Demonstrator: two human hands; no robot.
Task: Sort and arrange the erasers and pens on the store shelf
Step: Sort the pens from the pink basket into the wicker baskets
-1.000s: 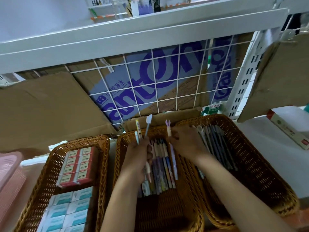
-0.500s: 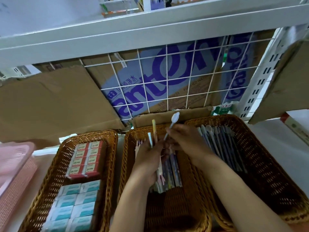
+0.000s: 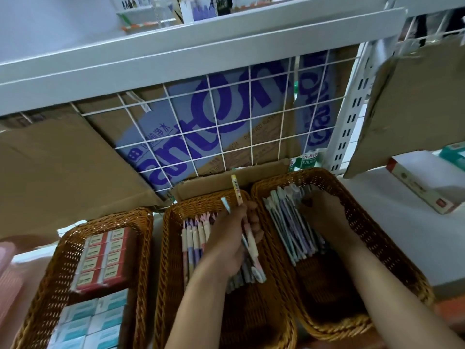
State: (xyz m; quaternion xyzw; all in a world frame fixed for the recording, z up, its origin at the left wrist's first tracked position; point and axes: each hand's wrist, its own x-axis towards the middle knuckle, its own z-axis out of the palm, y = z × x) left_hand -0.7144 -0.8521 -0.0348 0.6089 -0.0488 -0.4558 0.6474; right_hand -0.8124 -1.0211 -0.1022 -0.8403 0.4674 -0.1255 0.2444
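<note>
Three wicker baskets stand side by side on the shelf. The left basket (image 3: 63,248) holds red-banded erasers (image 3: 103,258) at the back and teal-and-white erasers (image 3: 93,321) in front. Over the middle basket (image 3: 173,248), my left hand (image 3: 226,245) grips a few pens; a yellow pen (image 3: 235,188) and a pale blue one (image 3: 225,204) stick up out of it. Pastel pens (image 3: 195,238) lie in a row beneath. My right hand (image 3: 324,215) rests on the grey and purple pens (image 3: 289,222) in the right basket (image 3: 377,235); whether it holds one is hidden.
A white shelf board (image 3: 176,54) overhangs close above. Behind the baskets a wire grid (image 3: 226,122) backs onto cardboard boxes (image 3: 63,172). A long red-and-white box (image 3: 422,190) lies on the shelf to the right. A pink plastic basket (image 3: 7,275) sits at far left.
My right hand has left the middle basket, carrying the white-capped pen across, and now lies among the pens in the right basket. My left hand keeps its pens raised.
</note>
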